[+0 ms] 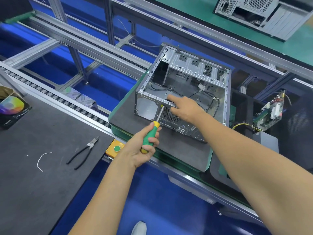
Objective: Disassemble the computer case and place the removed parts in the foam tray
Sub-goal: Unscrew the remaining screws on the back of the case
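Two bare arms reach out from the bottom of the view. Down low, the tip of a shoe (pixel 139 227) shows on the blue floor (pixel 152 192). To the left lies a dark mat (pixel 42 175) with wide bare room on it. Black pliers (pixel 83 152) lie near its right edge, and a bent white wire (pixel 41 160) lies a bit apart to their left.

The left hand (pixel 144 146) grips a screwdriver (pixel 149 135) by its green and yellow handle, with the fingers curled round it. The thin metal shaft points up, and its tip meets the near top edge of the computer case (pixel 183 99). Just beside that hand, an orange box with a green button (pixel 116 148) sits at the corner of the belt.

The right hand (pixel 184 108) rests on that same edge of the case. Its first finger is stretched out straight along the metal rail, and the other fingers are bent loosely. It holds nothing.

The case lies on a dark pad (pixel 169 150) with its open side up. Black cables lie inside it. The pad has bare room in front of the case.

To the right, a circuit board (pixel 269 112) leans in a dark foam tray (pixel 296 133). Behind run long roller tracks (pixel 55 97). Far back, a second case (pixel 257 11) sits on a green table (pixel 194 16).
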`<state>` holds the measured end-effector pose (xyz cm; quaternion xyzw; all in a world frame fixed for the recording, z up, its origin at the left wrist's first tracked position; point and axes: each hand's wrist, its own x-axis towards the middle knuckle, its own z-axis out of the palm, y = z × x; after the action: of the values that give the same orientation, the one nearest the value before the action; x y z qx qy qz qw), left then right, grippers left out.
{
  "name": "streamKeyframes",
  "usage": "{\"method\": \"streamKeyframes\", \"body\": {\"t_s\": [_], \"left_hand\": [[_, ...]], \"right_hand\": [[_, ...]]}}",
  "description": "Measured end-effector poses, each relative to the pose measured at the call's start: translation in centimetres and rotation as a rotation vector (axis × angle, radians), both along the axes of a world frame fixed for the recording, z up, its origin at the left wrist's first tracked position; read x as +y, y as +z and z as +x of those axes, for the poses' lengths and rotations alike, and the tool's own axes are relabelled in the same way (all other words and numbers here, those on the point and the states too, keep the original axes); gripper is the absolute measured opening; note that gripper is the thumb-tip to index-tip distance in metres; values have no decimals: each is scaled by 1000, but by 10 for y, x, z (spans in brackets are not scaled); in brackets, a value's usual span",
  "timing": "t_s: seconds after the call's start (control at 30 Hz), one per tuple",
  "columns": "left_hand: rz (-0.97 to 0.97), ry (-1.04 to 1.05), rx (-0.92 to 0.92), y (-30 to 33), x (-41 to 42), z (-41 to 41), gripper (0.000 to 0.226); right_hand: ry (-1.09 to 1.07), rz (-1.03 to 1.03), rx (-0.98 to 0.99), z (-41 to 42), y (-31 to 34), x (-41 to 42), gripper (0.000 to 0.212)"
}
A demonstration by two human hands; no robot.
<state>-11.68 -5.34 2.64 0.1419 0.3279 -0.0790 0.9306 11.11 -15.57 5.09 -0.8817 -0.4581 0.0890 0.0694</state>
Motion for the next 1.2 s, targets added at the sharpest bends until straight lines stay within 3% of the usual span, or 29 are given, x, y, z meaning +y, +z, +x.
{"method": "streamKeyframes", "body": {"t_s": [0.13,0.23,0.3,0.37,0.5,0.57,0.6,0.73,0.8,0.9,1.07,1.1,1.2], "left_hand": [[688,1,61,0,-8,6,49],[1034,96,85,1,-7,7,34],[1202,48,90,5,-8,6,27],[1147,-42,79,10,-10,6,29],[560,-82,67,9,-2,8,37],[404,-46,57,6,-1,8,38],[437,-40,67,4,-2,10,36],[871,45,141,-5,-1,9,47],[970,89,122,-9,3,7,44],[925,-23,78,-5,2,9,35],[569,-101,72,-1,8,12,43],[567,-91,76,-1,8,13,46],[798,-49,104,-5,5,16,55]], "right_hand": [[1,3,6,0,0,-1,24],[0,-8,17,-1,2,0,21],[0,-13,17,-2,3,0,23],[-1,-14,12,-2,3,-1,21],[3,-20,7,-2,3,-1,21],[2,-19,8,-2,4,-1,21],[3,-19,6,-2,4,-1,22],[6,-28,10,-3,5,0,22],[3,-27,13,-2,4,0,22],[4,-20,10,-2,2,-1,22],[19,6,9,-2,2,-2,24],[18,10,7,-1,3,-2,24],[13,10,11,-2,3,-2,22]]}}
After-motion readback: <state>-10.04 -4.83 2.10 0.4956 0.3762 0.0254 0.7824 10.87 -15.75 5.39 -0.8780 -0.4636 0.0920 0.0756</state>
